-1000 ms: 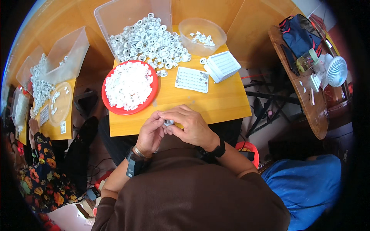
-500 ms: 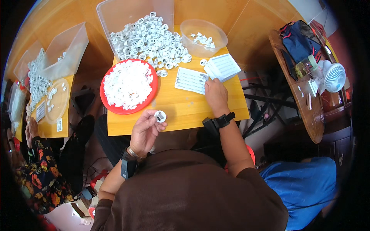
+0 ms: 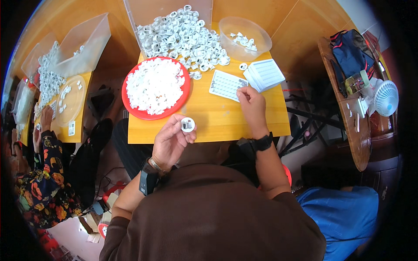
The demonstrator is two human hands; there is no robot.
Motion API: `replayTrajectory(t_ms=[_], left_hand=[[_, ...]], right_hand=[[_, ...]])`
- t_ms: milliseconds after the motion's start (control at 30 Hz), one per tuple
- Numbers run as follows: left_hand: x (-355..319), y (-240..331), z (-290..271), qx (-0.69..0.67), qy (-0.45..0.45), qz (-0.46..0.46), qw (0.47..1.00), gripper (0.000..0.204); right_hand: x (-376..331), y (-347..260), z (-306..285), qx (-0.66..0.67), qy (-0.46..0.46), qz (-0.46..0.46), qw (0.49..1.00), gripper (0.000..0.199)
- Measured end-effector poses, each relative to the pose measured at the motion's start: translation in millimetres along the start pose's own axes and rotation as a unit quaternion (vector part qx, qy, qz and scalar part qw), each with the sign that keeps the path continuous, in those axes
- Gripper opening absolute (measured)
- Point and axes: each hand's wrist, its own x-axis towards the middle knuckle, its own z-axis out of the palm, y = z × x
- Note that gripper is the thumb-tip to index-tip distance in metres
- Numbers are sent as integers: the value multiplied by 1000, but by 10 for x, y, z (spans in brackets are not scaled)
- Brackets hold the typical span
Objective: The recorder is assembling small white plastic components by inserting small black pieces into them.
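My left hand (image 3: 170, 140), fingers closed, holds up a white round plastic part (image 3: 187, 125) with a dark and metallic centre, just over the table's near edge. My right hand (image 3: 253, 106) is pinched at the right side of a flat pale tray (image 3: 224, 86) with rows of small marks. A few small grey pieces (image 3: 243, 82) lie at that tray's right end. Whatever sits between the right fingertips is too small to make out. Beside the tray is a stack of similar pale trays (image 3: 266, 75).
A red round tray (image 3: 126, 102) heaped with small white pieces stands left. Behind lies a pile of white round parts (image 3: 183, 37) spilling from a clear bin; a clear bowl (image 3: 230, 50) is at its right. Leftward, a co-worker's hand (image 3: 46, 117) is at another table.
The whole view has shifted, so the table sits higher and further right. My right fingertips have moved slightly over the flat tray's edge. My left hand still holds the round part.
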Motion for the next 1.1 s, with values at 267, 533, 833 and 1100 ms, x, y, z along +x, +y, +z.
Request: replayTrajectory(t_ms=[267, 533, 833, 1100], left_hand=[[-22, -39, 28, 50, 5, 13, 999, 20], [-48, -70, 77, 66, 0, 0, 998, 20], [-86, -118, 111, 112, 30, -27, 993, 18], [-99, -117, 125, 184, 20, -47, 982, 19]], right_hand=[[-439, -774, 49, 342, -145, 81, 925, 7], [-674, -1084, 180, 139, -125, -132, 974, 8], [-681, -1066, 153, 76, -131, -193, 969, 5], [-672, -766, 200, 285, -255, 67, 922, 10]])
